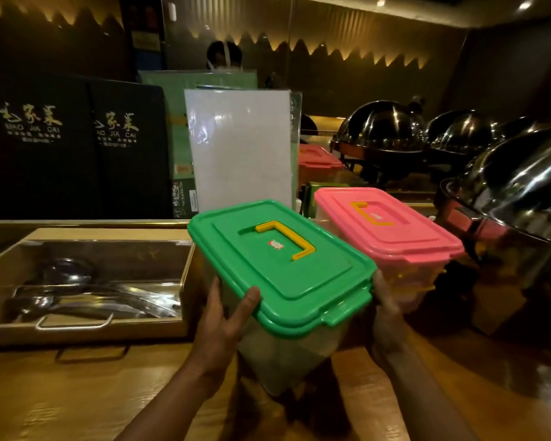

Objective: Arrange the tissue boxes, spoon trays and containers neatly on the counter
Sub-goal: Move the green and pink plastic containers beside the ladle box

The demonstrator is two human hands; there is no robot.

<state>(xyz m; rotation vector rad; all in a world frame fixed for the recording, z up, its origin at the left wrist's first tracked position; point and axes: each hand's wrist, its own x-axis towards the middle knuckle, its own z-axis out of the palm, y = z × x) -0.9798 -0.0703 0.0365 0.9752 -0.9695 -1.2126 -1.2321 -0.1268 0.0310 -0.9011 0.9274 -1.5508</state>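
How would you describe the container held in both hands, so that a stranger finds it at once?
Find the steel spoon tray on the left of the wooden counter. Just right of it, the left hand and right hand hold the green-lidded container. Its green lid sets it apart from the pink-lidded container beside it.

Readable text for you: the left black menu cover (29,122) has gold "MAO JIA CAI" under three Chinese characters. The right black menu cover (121,128) has the same, with the first letter cut off. The sticker (275,244) on the green-lidded container (299,281) and the green folder (182,198) print are too small to read.
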